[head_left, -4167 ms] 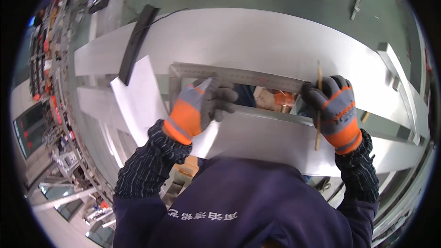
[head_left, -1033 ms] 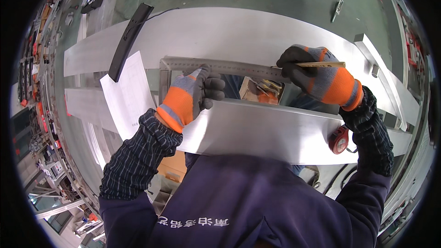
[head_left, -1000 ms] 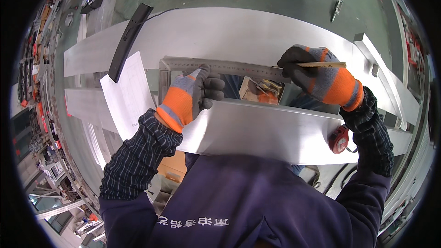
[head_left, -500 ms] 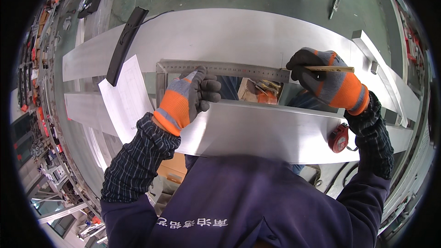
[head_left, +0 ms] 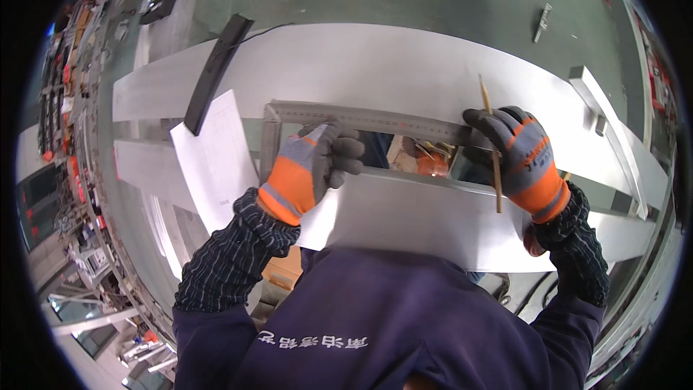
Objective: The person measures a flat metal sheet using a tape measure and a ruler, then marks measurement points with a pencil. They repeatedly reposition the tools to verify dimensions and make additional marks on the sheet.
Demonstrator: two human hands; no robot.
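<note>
A steel L-shaped square with a marked blade lies along the near edge of the far silver metal bar. My left hand, in a grey and orange glove, is closed on its blade near the corner. My right hand, gloved alike, is at the other end of the blade, its fingertips touching it. A thin yellowish pencil stays between the right fingers, pointing away from me. Below both hands runs the near silver bar, a gap separating the two bars.
At left, white paper lies across the bars beside a black bar. A short metal profile crosses them at right. A red tape measure is mostly hidden by my right forearm. Through the gap a box with orange things shows.
The pencil has swung from lying sideways to pointing away from me. My right hand's fingers have shifted onto the end of the square. The whole view has shifted slightly; my left hand keeps its hold.
</note>
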